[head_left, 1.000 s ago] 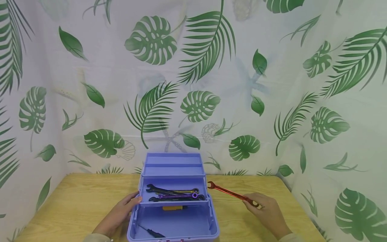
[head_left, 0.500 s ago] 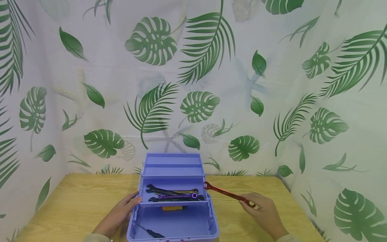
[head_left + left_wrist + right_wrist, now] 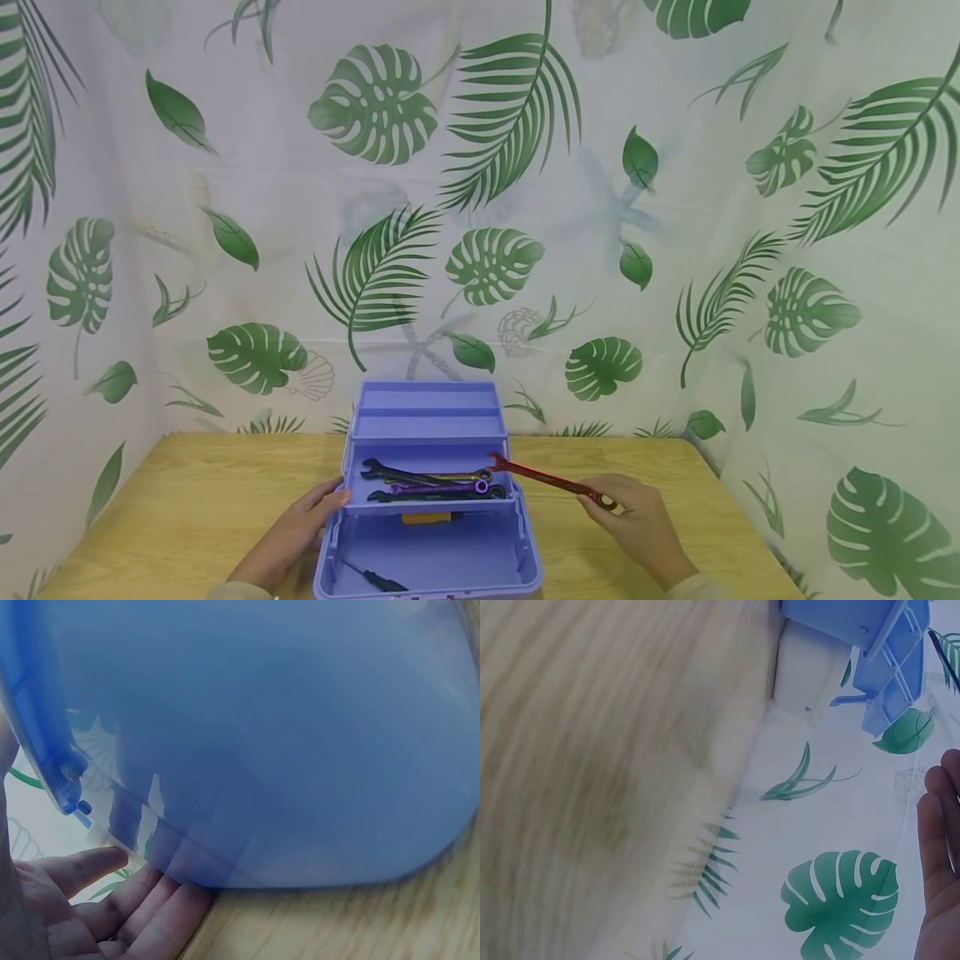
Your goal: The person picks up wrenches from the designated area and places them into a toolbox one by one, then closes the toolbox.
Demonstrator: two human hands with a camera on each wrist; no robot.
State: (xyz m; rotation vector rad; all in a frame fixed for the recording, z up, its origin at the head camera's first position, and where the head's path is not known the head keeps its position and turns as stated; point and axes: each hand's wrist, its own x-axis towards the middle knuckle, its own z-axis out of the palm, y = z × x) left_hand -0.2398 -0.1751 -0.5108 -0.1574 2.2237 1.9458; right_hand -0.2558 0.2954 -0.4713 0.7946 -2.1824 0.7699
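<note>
A red combination wrench [image 3: 551,478] is pinched near its ring end by my right hand [image 3: 628,518]. Its open-end jaw points left, over the right edge of the toolbox's raised tray [image 3: 468,504]. My left hand [image 3: 303,527] rests against the left side of the blue-violet toolbox [image 3: 528,575], thumb by the tray's corner; in the left wrist view its fingers [image 3: 172,919] lie along the box wall. Several wrenches lie in that tray: black [image 3: 390,472], purple [image 3: 450,487] and yellow [image 3: 480,476]. In the right wrist view, part of my right hand [image 3: 941,847] shows.
In the toolbox's lower compartment lie a black-handled screwdriver [image 3: 382,581] and a yellow-handled tool [image 3: 427,517], partly under the tray. Behind it stands an upper tray [image 3: 431,425]. The box sits on a wooden table [image 3: 210,500], with a leaf-patterned curtain [image 3: 525,317] behind.
My right hand has moved left with the red wrench, bringing its open end from beside the toolbox to over the tray's right edge. The left hand stays in place.
</note>
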